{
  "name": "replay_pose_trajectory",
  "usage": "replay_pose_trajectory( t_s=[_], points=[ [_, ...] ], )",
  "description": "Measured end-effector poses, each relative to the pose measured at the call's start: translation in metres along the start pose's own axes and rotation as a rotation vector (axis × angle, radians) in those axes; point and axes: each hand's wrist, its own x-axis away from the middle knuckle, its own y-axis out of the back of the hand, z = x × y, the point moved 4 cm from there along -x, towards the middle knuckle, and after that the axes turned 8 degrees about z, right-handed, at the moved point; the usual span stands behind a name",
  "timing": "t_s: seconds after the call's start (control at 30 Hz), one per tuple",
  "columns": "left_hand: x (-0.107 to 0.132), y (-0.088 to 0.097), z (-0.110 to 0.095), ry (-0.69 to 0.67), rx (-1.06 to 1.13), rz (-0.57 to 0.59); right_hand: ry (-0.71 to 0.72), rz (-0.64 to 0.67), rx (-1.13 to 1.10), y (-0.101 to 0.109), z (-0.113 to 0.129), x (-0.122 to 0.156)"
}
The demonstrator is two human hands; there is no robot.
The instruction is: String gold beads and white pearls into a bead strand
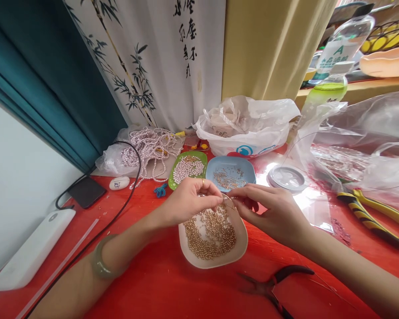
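My left hand (190,200) and my right hand (269,212) meet over the far rim of a cream dish (240,248) filled with small gold beads (210,233). Both hands have fingers pinched together around a thin wire (230,201) with something tiny on it that I cannot make out. A ring sits on a left finger and a green bangle (101,261) on the left wrist. Behind the hands stand a green dish of pearl beads (189,167) and a blue dish (231,173) with small gold parts.
Red-handled pliers (274,283) lie near the front edge, yellow-black pliers (374,218) at the right. Pearl strands (149,148) are piled at the back left, a white plastic bag (246,126) behind the dishes, clear bags (362,150) at the right. A phone (86,191), cable and white device (33,250) lie at the left.
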Motion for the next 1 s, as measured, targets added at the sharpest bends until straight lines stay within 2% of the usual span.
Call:
replay_pose_trajectory(
  t_s=[0.57, 1.0],
  points=[
    [-0.0004, 0.0002, 0.0036, 0.036, -0.028, -0.072, 0.107, -0.008, 0.079, -0.0013, -0.0009, 0.0035],
    [-0.0001, -0.0017, -0.0027, -0.009, -0.017, -0.047, 0.036, -0.063, 0.166, 0.0019, 0.0017, 0.0056]
  ],
)
